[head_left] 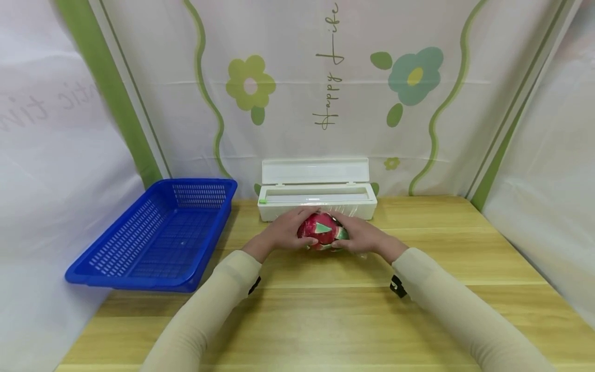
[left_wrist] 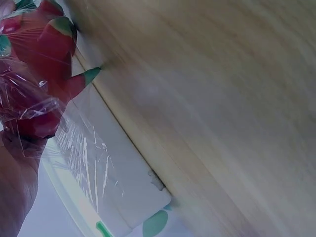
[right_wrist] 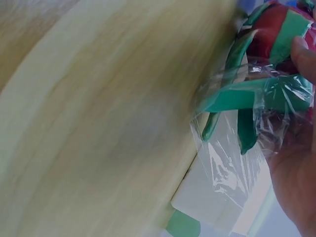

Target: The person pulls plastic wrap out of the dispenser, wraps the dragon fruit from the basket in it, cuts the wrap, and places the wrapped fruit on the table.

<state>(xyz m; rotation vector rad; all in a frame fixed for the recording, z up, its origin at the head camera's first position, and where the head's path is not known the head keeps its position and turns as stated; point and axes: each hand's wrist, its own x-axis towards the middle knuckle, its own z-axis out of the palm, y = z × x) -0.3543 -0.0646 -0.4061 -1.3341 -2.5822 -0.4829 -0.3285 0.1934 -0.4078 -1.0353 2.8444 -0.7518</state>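
Observation:
A red dragon fruit with green scales is held up between both hands, at the front of a white cling film box. My left hand grips its left side, thumb toward me. On the other side my right hand holds it, with its thumb on the fruit. Clear cling film clings to the fruit and spreads toward the box in the left wrist view. In the right wrist view, crumpled film hangs around the long green scales. Part of each hand's fingers is hidden behind the fruit.
The box's lid stands raised at the back, and a small green slider sits at its left end. A blue plastic basket stands on the left of the wooden table. Printed curtains enclose the back and sides.

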